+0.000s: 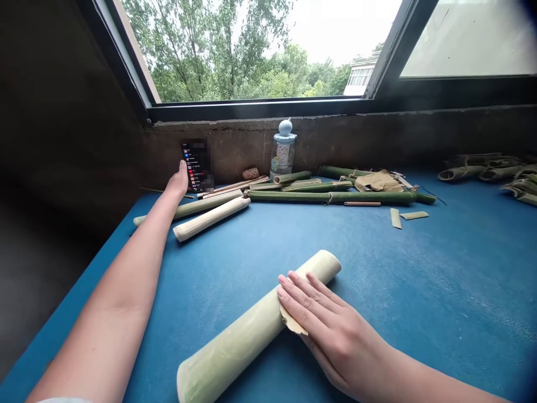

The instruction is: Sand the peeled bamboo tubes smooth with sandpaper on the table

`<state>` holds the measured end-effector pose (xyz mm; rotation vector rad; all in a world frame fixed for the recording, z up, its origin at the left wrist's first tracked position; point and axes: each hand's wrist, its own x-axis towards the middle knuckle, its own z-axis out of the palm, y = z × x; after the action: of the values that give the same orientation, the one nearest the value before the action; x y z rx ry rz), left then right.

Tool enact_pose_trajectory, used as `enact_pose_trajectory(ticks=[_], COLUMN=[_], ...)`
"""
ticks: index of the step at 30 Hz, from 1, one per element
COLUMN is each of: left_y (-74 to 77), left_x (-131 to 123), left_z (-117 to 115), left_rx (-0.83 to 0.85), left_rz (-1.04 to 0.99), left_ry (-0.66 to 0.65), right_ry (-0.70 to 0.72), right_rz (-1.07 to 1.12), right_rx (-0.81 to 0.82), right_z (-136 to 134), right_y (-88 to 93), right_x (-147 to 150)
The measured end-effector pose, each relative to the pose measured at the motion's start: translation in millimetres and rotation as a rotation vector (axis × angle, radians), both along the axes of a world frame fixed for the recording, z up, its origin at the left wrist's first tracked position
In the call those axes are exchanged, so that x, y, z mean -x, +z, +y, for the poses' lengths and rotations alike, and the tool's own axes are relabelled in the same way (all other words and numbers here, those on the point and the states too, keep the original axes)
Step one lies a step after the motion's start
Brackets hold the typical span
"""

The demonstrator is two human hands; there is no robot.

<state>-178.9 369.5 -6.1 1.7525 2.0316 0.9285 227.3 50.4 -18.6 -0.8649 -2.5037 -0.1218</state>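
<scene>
Two hands busy: our right grip point(331, 330) lies fingers-together, pressing a tan scrap point(292, 321) onto a pale bamboo tube point(235, 341) running diagonally beneath it on the blue worktop point(419, 291); our left grip point(178, 180) pinches a phone point(197, 165) far ahead.

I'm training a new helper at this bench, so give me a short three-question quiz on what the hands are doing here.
1. True or false: the right hand presses a folded tan paper sheet against the long pale green bamboo tube.
2. Which hand holds up the flat black-screened phone, left or right?
3. What colour is the flat tabletop under the tube?

Key: 1 true; 2 left; 3 blue.
</scene>
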Motion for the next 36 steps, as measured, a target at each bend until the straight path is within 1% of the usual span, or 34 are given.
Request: enact_pose_trajectory(ticks=[1, 4, 5, 8, 9, 10, 12, 13, 14, 15, 16, 17, 18, 19, 20, 21, 22, 24, 25, 26, 27, 29, 31, 32, 33, 34, 36], left_y=[1.6, 7.1, 9.1, 17.6, 22.6, 29.3, 48.3, 59.9, 71.8, 82.9, 91.7, 96.9, 97.9, 94.3, 86.5, 75.6, 63.2, 40.5, 33.4, 30.3, 31.3, 43.7, 61.2, 68.1, 72.4, 73.5, 66.4], left_x=[-2, -12, -16, -23, -23, -23, -21, -21, -21, -24, -29, -36, -44, -53, -62, -69, -75, -82, -82, -82, -82, -84, -94, -102, -112, -124, -147], left_z=[-2, -13, -17, -25, -27, -28, -33, -38, -45, -56, -69, -86, -105, -125, -145, -165, -181, -207, -215, -223, -230, -251, -287, -311, -337, -365, -417], left_rx=[0.024, 0.047, 0.049, 0.05, 0.033, 0.008, -0.056, -0.075, -0.077, -0.056, -0.005, 0.091, 0.189, 0.292, 0.351, 0.373, 0.353, 0.239, 0.189, 0.148, 0.112, 0.039, -0.043, -0.078, -0.126, -0.195, -0.373], left_rz=[-0.032, -0.119, -0.153, -0.358, -0.437, -0.503, -0.55, -0.532, -0.487, -0.414, -0.317, -0.191, -0.034, 0.147, 0.339, 0.512, 0.648, 0.81, 0.842, 0.841, 0.818, 0.725, 0.618, 0.579, 0.559, 0.566, 0.634], left_ry=[0.03, 0.059, 0.054, 0.09, 0.117, 0.152, 0.209, 0.203, 0.163, 0.09, -0.009, -0.121, -0.208, -0.299, -0.348, -0.331, -0.327, -0.266, -0.242, -0.237, -0.243, -0.266, -0.281, -0.301, -0.359, -0.45, -0.611], right_ry=[0.018, -0.086, -0.079, 0.092, 0.105, 0.071, -0.065, -0.111, -0.126, -0.111, -0.081, -0.05, -0.033, -0.036, -0.056, -0.086, -0.112, -0.1, -0.057, -0.001, 0.057, 0.153, 0.181, 0.161, 0.117, 0.05, -0.117], right_rz=[-0.004, 0.023, 0.026, 0.006, 0.009, 0.021, 0.058, 0.074, 0.086, 0.106, 0.138, 0.184, 0.235, 0.288, 0.334, 0.369, 0.386, 0.372, 0.351, 0.324, 0.299, 0.265, 0.288, 0.322, 0.367, 0.419, 0.522], right_rx=[-0.012, -0.039, -0.017, 0.071, 0.075, 0.064, 0.034, 0.024, 0.016, 0.002, -0.018, -0.043, -0.064, -0.073, -0.07, -0.056, -0.036, 0.008, 0.025, 0.041, 0.056, 0.081, 0.109, 0.12, 0.127, 0.13, 0.121], right_z=[-1, -4, -6, -9, -7, -4, 5, 8, 10, 11, 11, 10, 9, 9, 8, 8, 8, 7, 4, 1, -2, -6, -4, 0, 5, 12, 24], right_y=[0.8, 4.1, 5.3, 6.8, 6.7, 6.6, 7.5, 9.1, 11.7, 15.1, 19.0, 22.9, 26.2, 28.5, 29.5, 29.2, 27.6, 22.0, 18.8, 15.8, 13.1, 9.8, 9.2, 9.7, 10.8, 12.1, 15.6], right_x=[1, 3, 4, 6, 4, 0, -10, -17, -23, -30, -36, -41, -47, -51, -55, -58, -59, -56, -52, -48, -43, -37, -39, -44, -50, -57, -73])
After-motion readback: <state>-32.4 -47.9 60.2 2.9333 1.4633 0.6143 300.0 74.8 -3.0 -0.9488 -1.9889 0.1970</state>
